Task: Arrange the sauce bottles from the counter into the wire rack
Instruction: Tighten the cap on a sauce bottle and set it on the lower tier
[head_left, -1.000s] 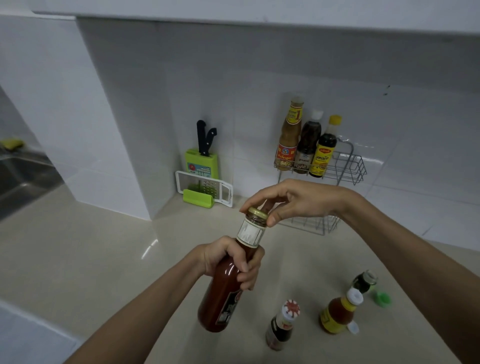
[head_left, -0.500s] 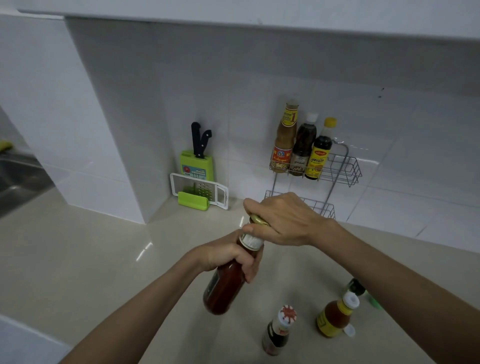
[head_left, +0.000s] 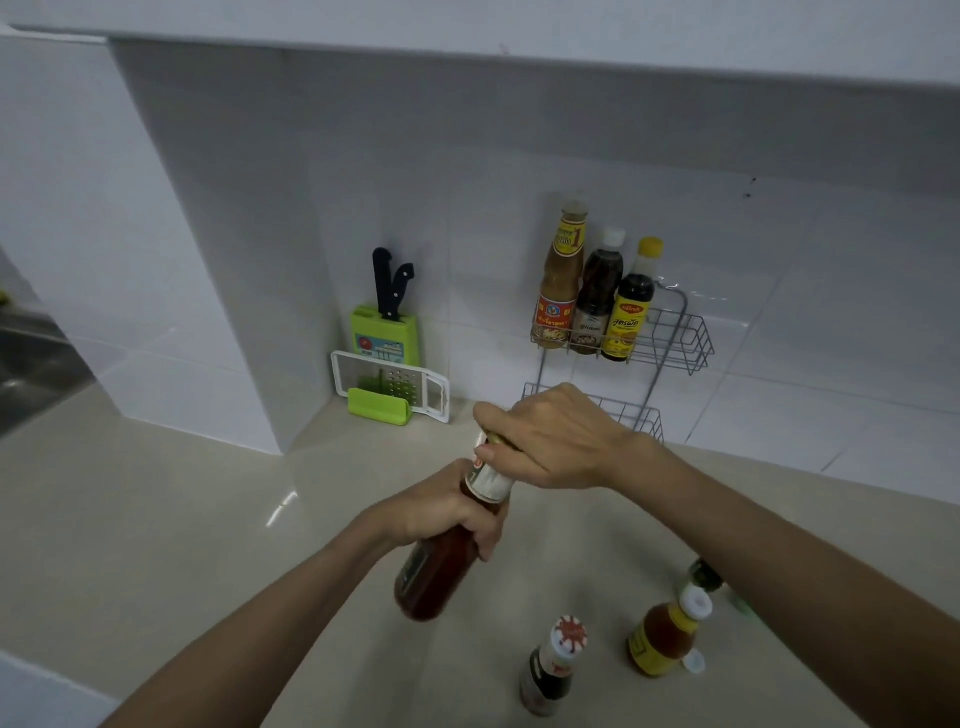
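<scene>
My left hand (head_left: 457, 512) grips the neck of a tall red sauce bottle (head_left: 434, 577), held tilted above the counter. My right hand (head_left: 550, 436) is closed over its gold cap, hiding it. The two-tier wire rack (head_left: 680, 343) stands against the tiled wall behind; its upper shelf holds three bottles: a tan one (head_left: 561, 275), a dark one (head_left: 597, 293) and a yellow-capped one (head_left: 631, 304). On the counter near me stand a small dark bottle with a red-white cap (head_left: 553, 670), an orange-yellow bottle (head_left: 665, 639) and a green-glass bottle (head_left: 701, 574), partly hidden by my right forearm.
A green knife block with two black-handled knives (head_left: 387, 322) and a white grater (head_left: 389, 384) sit in the wall corner left of the rack. A sink (head_left: 31, 364) lies at the far left. A small white cap (head_left: 693, 662) lies by the orange-yellow bottle.
My right hand went from pinching the gold cap with its fingertips to closing down over it. The bottle dropped a little lower, still tilted in my left hand.
</scene>
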